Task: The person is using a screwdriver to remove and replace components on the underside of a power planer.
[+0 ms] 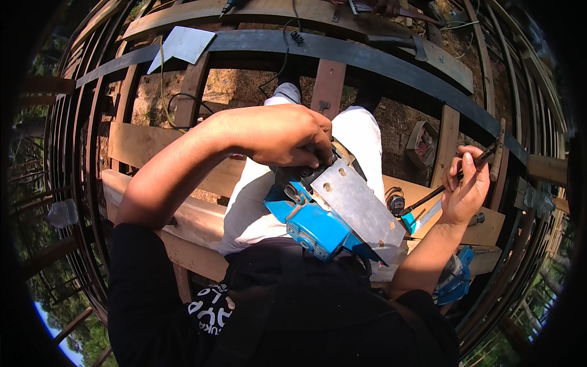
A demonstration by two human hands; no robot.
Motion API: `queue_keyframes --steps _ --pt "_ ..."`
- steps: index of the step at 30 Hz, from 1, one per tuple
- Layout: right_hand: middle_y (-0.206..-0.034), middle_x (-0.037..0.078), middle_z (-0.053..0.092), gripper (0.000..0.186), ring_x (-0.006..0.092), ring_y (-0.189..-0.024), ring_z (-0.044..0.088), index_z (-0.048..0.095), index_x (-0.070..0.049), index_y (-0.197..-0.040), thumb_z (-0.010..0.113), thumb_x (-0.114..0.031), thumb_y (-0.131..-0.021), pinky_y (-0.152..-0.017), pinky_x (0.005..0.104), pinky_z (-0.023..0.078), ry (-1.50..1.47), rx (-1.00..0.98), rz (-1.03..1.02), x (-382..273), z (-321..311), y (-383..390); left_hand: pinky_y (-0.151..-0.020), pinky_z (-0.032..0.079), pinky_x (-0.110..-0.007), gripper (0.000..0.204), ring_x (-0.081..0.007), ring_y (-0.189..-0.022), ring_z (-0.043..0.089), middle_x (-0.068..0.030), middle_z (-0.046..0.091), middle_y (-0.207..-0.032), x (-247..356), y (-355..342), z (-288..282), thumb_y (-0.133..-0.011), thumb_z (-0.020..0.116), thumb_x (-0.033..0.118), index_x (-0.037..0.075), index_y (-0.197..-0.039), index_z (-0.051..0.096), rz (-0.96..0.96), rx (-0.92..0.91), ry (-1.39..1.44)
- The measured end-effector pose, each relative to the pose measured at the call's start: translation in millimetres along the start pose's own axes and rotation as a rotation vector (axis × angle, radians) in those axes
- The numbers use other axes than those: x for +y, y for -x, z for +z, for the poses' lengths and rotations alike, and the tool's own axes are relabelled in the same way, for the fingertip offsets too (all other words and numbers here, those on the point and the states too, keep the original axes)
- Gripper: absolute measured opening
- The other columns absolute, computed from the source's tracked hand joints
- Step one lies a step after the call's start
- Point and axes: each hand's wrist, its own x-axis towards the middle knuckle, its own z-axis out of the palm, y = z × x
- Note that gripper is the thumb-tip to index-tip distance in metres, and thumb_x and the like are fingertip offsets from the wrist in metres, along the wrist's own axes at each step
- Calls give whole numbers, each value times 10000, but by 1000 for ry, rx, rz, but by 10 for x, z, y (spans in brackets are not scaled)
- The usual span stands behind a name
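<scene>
A blue power planer [321,230] with a silver base plate [358,211] facing up rests on my lap, over white trousers. My left hand [293,137] is closed over the black upper end of the planer, its fingertips partly hidden there. At the right, raised beside the planer, my right hand [465,183] has curled fingers around a long dark rod-like tool [428,202], which slants up to a short upright piece near the rim of the timber. I cannot make out exactly what that tool is.
Timber planks [147,147] and a dark beam [257,43] surround me, with a white cut sheet [183,49], cords [164,85], an open box [420,144], a tape measure [395,202] and another blue tool [458,275]. A co-worker's hand [385,7] shows at the top.
</scene>
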Motion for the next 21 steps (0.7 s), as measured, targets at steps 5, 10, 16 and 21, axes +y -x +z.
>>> queue_keyframes --steps 5,10,16,21 --pt "-672 34 532 207 48 -477 386 609 4 -1044 637 -183 -958 -427 194 257 -5 15 13 -6 16 13 -827 508 -405 260 -303 -936 637 -115 619 -875 56 -78 38 -878 716 259 29 -999 706 -100 -31 -102" --pt "-670 34 529 203 46 -477 382 606 4 -1042 632 -181 -962 -426 193 254 7 -3 11 10 8 -7 -758 499 -421 247 -318 -867 635 -120 598 -859 -15 8 40 -843 752 254 25 -903 681 66 61 -7" --pt "-672 29 531 196 45 -475 379 609 -1 -1045 629 -179 -965 -428 191 252 -13 -10 -3 5 23 -13 -788 500 -412 242 -293 -901 642 -108 605 -898 87 -72 -3 -838 756 246 28 -929 699 -149 -26 -70" --pt "-675 30 536 191 44 -473 377 611 -2 -1044 630 -175 -964 -429 192 253 3 -15 10 19 18 -22 -794 506 -397 216 -283 -916 640 -104 614 -892 40 -6 26 -846 748 212 29 -953 706 -36 73 -2"
